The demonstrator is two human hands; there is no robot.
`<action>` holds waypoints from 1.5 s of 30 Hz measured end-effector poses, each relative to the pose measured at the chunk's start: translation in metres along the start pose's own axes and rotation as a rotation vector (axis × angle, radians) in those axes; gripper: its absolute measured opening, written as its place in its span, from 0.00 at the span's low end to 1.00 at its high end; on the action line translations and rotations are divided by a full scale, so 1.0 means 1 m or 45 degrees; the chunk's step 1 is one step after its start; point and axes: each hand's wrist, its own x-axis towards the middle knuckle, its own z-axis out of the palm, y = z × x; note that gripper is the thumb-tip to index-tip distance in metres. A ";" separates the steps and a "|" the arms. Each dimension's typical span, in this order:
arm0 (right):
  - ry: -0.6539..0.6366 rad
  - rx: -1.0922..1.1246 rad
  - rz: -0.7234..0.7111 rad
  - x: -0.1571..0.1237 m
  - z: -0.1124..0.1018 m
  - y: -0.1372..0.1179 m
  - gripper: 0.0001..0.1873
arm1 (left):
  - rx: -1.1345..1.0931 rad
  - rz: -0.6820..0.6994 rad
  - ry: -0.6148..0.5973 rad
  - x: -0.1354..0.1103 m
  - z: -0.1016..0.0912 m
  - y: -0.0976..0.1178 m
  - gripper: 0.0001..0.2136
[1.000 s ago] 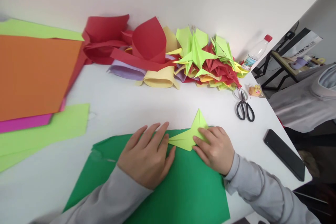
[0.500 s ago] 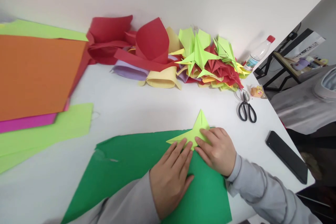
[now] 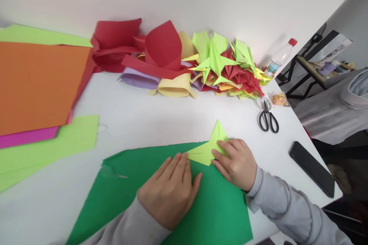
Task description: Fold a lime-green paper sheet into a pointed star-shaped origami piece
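Note:
A light-green folded paper with pointed arms lies on a dark green sheet, its upper point reaching past the sheet onto the white table. My left hand rests flat, fingers outstretched, with the fingertips at the paper's left tip. Bent fingers of my right hand grip and press the paper's right part, which they partly cover.
Several folded paper stars are heaped by the wall, beside curled red paper. Orange sheets lie at left. Scissors, a phone and a bottle stand or lie at right. A person's grey clothing shows beyond.
My left hand has slid left and slightly down along the paper, uncovering its lower left arm. My right hand keeps its place on the paper. The view has shifted slightly.

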 end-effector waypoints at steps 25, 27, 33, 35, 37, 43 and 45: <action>-0.028 0.184 -0.069 -0.003 -0.002 -0.003 0.10 | -0.566 0.049 0.006 0.007 0.031 -0.020 0.13; -0.026 0.212 -0.054 -0.002 -0.002 -0.003 0.10 | -0.605 0.080 0.043 0.005 0.032 -0.021 0.14; -0.012 0.229 -0.049 -0.002 -0.003 -0.002 0.09 | -0.741 0.161 0.071 0.006 0.020 -0.023 0.18; -0.026 0.227 -0.051 -0.002 -0.004 -0.002 0.09 | -0.763 0.169 0.050 0.007 0.015 -0.021 0.17; -0.034 0.221 -0.057 -0.002 -0.004 -0.002 0.09 | -0.761 0.203 0.015 0.009 0.012 -0.020 0.15; 0.061 0.305 -0.081 -0.006 0.000 -0.001 0.10 | -0.769 0.224 0.009 0.010 0.013 -0.019 0.13; 0.117 0.366 -0.068 -0.007 0.001 0.000 0.09 | -0.797 0.219 0.008 0.011 0.014 -0.019 0.13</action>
